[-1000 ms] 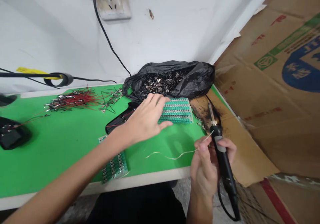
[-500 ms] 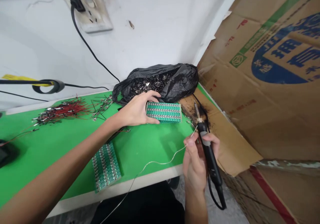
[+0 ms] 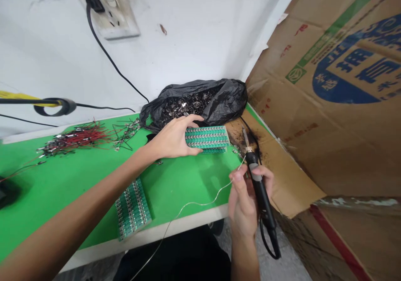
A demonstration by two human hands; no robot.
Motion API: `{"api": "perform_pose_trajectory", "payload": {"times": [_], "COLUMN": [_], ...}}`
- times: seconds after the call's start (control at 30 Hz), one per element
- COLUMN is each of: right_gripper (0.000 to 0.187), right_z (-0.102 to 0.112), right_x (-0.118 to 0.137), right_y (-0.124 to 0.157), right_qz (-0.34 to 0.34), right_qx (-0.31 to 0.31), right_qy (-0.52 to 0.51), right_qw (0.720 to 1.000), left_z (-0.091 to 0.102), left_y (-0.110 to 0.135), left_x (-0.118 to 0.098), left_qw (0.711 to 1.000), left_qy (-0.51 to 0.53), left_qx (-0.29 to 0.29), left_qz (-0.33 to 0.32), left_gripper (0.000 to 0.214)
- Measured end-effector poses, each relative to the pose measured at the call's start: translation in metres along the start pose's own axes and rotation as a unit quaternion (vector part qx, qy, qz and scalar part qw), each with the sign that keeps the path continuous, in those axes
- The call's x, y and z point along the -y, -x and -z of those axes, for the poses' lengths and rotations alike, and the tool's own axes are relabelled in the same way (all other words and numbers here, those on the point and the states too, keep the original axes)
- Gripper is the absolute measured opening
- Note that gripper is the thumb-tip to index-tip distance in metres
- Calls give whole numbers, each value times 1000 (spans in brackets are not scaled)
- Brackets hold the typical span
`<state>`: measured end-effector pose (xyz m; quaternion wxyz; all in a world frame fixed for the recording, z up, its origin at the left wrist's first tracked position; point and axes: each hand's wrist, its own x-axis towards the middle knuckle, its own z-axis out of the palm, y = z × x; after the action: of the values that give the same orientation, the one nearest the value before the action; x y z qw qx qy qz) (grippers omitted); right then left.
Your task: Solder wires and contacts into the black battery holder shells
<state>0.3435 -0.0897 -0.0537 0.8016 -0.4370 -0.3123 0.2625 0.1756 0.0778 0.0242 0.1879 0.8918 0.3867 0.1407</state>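
My left hand (image 3: 173, 138) grips the left end of a green circuit board panel (image 3: 208, 136), thumb at its near edge and fingers at the far one. Under the panel's near edge shows another green board (image 3: 214, 150). In my right hand (image 3: 246, 193) are a black soldering iron (image 3: 260, 187), its metal tip pointing up and away, and a thin solder wire (image 3: 200, 204), pinched between thumb and finger. The wire's short end sticks up beside the iron; the rest trails down over the table edge. Another circuit board panel (image 3: 133, 210) lies at the front, partly behind my left forearm.
A black plastic bag (image 3: 228, 99) of small metal bits sits against the wall. Red and black wired parts (image 3: 78, 138) are heaped at left on the green table (image 3: 175, 189). Scorched cardboard (image 3: 288, 185) lies at right beside a tall carton (image 3: 344, 126). A cord (image 3: 108, 55) hangs from the socket.
The held panel has risen and tilted a little in my left hand, showing more of its rows and the board beneath. My right hand keeps the iron and wire almost still.
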Motion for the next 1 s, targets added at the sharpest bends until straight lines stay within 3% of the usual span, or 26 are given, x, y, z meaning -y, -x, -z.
{"api": "perform_pose_trajectory", "payload": {"times": [0.3,0.5,0.63,0.8,0.93,1.0], "right_gripper": [33,34,34,31,36,39], "right_z": [-1,0,4,2,-2,5], "right_x": [2,0,-1,6,8,7], "right_y": [0,0,0,0,1,2], "right_qz": [1,14,28,17,3,8], "right_qx": [-4,-7,-27,-42,-50,-61], "right_qy": [-6,3,6,-1,11,23], "right_qw": [1000,1000,999,999,999,998], "left_z": [-11,-9,7,38,54,59], "left_y": [-6,-1,21,58,93,115], "left_x": [-9,-8,-7,-11,-10,-7], "left_qw": [999,994,970,915,876,862], "left_qy": [-19,94,210,360,411,412], "left_qx": [47,5,-38,-52,-93,-126], "left_qz": [17,60,112,176,234,268], "left_gripper": [101,102,108,111,106,103]}}
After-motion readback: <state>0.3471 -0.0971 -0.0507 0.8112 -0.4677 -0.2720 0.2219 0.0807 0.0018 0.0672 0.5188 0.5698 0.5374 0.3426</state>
